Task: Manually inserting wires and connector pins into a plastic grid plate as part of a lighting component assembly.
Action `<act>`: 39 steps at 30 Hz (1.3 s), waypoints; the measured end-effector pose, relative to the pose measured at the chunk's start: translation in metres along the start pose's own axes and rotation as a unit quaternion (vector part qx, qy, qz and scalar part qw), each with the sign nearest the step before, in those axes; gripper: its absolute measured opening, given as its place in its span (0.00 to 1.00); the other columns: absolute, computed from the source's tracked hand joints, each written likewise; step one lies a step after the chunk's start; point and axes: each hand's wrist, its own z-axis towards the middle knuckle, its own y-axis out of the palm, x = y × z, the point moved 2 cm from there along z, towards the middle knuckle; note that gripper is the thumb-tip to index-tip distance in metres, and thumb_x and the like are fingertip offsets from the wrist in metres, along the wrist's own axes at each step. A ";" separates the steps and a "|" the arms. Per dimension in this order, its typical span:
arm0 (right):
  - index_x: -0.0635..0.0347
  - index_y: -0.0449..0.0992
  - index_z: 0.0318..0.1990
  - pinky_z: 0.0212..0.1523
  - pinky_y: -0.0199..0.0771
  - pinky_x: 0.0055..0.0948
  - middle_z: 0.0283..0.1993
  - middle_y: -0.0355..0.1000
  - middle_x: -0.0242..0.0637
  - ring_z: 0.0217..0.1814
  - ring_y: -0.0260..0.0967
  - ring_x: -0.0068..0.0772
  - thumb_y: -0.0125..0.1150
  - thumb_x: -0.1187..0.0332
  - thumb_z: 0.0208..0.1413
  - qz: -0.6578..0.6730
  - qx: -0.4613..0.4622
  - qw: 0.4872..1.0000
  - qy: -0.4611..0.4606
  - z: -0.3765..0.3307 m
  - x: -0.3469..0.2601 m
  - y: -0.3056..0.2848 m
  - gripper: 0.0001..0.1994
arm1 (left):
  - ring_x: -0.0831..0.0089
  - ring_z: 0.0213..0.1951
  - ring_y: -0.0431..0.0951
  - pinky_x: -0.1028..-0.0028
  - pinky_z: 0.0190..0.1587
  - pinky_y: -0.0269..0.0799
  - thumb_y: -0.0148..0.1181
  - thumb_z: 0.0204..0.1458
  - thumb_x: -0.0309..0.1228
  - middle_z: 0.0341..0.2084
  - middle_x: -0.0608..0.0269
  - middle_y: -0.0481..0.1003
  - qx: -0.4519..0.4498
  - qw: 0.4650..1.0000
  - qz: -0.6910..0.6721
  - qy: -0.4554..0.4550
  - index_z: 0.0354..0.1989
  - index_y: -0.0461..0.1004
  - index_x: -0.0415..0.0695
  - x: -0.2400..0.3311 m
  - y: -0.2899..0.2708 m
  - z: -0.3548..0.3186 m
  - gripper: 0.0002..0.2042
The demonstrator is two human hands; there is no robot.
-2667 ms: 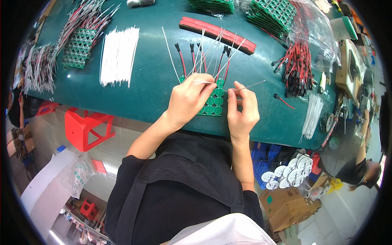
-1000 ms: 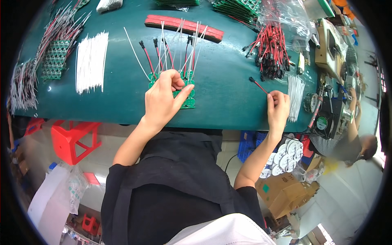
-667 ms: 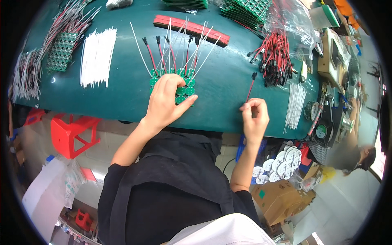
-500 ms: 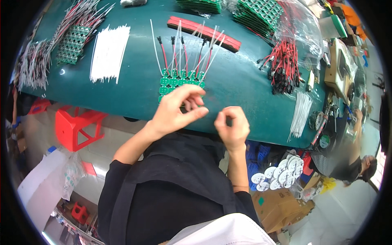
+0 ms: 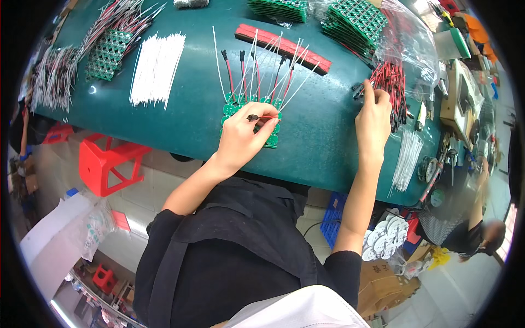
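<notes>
My left hand (image 5: 240,134) is over the near part of a green circuit board panel (image 5: 272,139). Its fingers pinch a short red-and-black wire lead with a black connector (image 5: 252,117). Several similar leads and thin white wires fan out from the panel's far edge. At the right, my right hand (image 5: 374,121) reaches to the near-left side of a heap of red-and-black connector leads (image 5: 395,82). Its fingers are stretched out, and no lead shows between them. The palm side of this hand is hidden.
Behind the panel lies a red foam-like bar (image 5: 284,46). White wires (image 5: 157,71) lie in a bundle to the left, and another wire bundle (image 5: 407,158) lies at the right edge. Stacked green boards (image 5: 354,24) stand at the back. A red stool (image 5: 106,167) stands left; another person works at far right.
My right hand has moved right and away from me, from beside the panel to the lead heap. My left hand now shows a connector lead in its fingers. The whole view has shifted slightly.
</notes>
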 end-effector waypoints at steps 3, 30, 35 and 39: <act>0.61 0.73 0.44 0.41 0.76 0.40 0.42 0.68 0.44 0.42 0.71 0.47 0.55 0.81 0.50 -0.019 -0.017 0.998 -0.059 0.000 0.002 0.010 0.13 | 0.70 0.31 0.81 0.74 0.34 0.78 0.63 0.51 0.20 0.32 0.58 0.77 0.013 1.000 0.024 0.006 0.38 0.75 0.39 -0.004 0.002 0.000 0.07; 0.62 0.79 0.45 0.31 0.72 0.22 0.42 0.66 0.38 0.29 0.67 0.22 0.62 0.76 0.57 0.375 0.054 0.925 0.030 -0.060 -0.035 -0.052 0.09 | 0.67 0.27 0.79 0.70 0.29 0.75 0.64 0.50 0.22 0.27 0.62 0.76 0.015 0.994 0.098 0.044 0.34 0.74 0.39 -0.005 0.006 0.001 0.05; 0.63 0.79 0.44 0.31 0.71 0.22 0.42 0.67 0.38 0.29 0.67 0.22 0.63 0.76 0.56 0.383 0.061 0.921 0.034 -0.065 -0.036 -0.058 0.09 | 0.73 0.28 0.81 0.76 0.29 0.77 0.67 0.49 0.21 0.27 0.60 0.77 0.012 0.981 0.164 0.107 0.37 0.73 0.36 -0.003 0.008 0.001 0.09; 0.67 0.77 0.43 0.31 0.71 0.21 0.41 0.68 0.37 0.30 0.67 0.21 0.58 0.75 0.61 0.552 0.052 0.827 0.099 -0.071 -0.037 -0.063 0.06 | 0.73 0.28 0.80 0.75 0.29 0.77 0.68 0.49 0.22 0.29 0.59 0.76 0.017 0.985 0.155 0.081 0.41 0.72 0.37 -0.003 0.010 0.004 0.13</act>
